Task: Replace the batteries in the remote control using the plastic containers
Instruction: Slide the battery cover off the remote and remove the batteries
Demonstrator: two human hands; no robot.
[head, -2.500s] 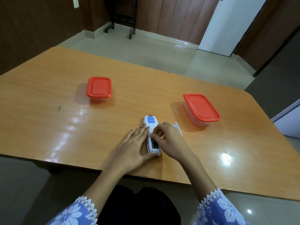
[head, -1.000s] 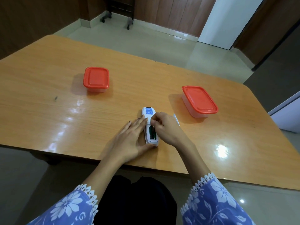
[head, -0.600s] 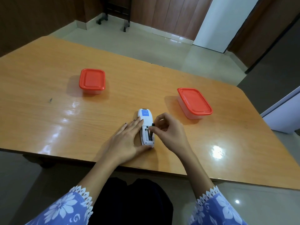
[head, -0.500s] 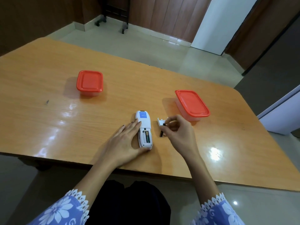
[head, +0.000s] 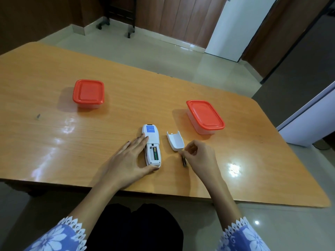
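The white remote (head: 152,142) lies face down near the table's front edge, its battery bay uncovered with one green battery (head: 155,154) inside. My left hand (head: 127,160) lies flat against the remote's left side, thumb under its near end. The loose white cover (head: 175,140) rests just right of the remote. My right hand (head: 199,157) pinches a dark battery (head: 183,159) with its tip at the tabletop, right of the remote. Two clear containers with red lids stand closed: one at far left (head: 88,92), one at right (head: 204,115).
The wooden table (head: 54,142) has a rounded right corner and a front edge close to my wrists. A small dark speck (head: 38,116) lies at left. Beyond the table are tiled floor, a wheeled stand and a white door.
My right hand pulled one battery out of the remote's bay and carried it right and down toward the tabletop. The cover is now in plain view. My left hand stayed on the remote.
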